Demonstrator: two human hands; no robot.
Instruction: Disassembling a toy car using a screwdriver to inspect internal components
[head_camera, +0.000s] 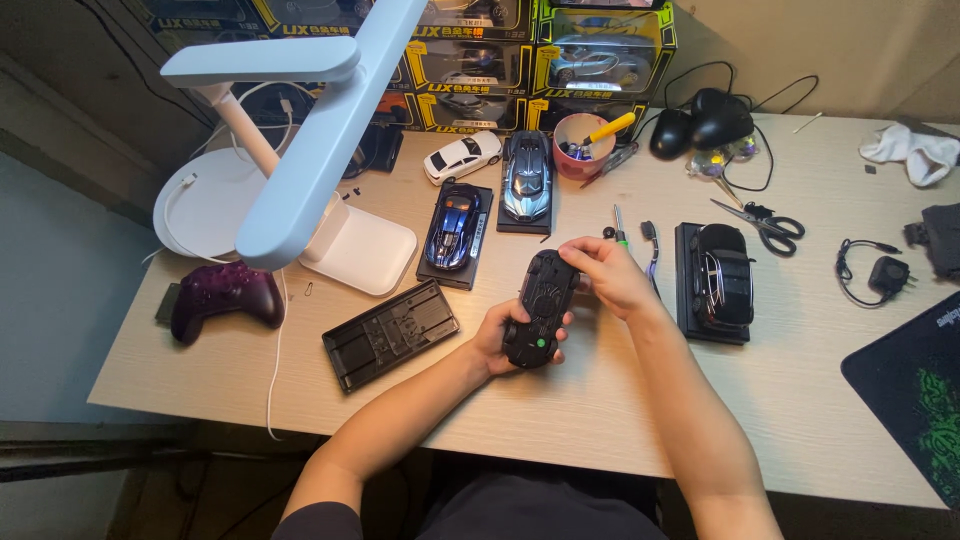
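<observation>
the black toy car sits at the centre of the frame, turned underside up and lifted just above the pale wooden table. the left hand wraps around its lower end, fingers curled under the body and thumb on the side, so that hand is closed on the car. the right hand comes in from the right and pinches the car's upper edge with bent fingers, gripping it as well.

just left of the hands lies a flat black base plate, tilted. above it, in the middle of the frame, a blue model car rests on its own black stand, with a silver-blue model car beside it and a white model car further up. right of the hands another black car sits on a base. a small screwdriver lies just above the right hand. scissors lie in the upper right part, and a pink cup with tools stands at the upper middle. a dark purple game controller lies at the left, under a white desk lamp.
</observation>
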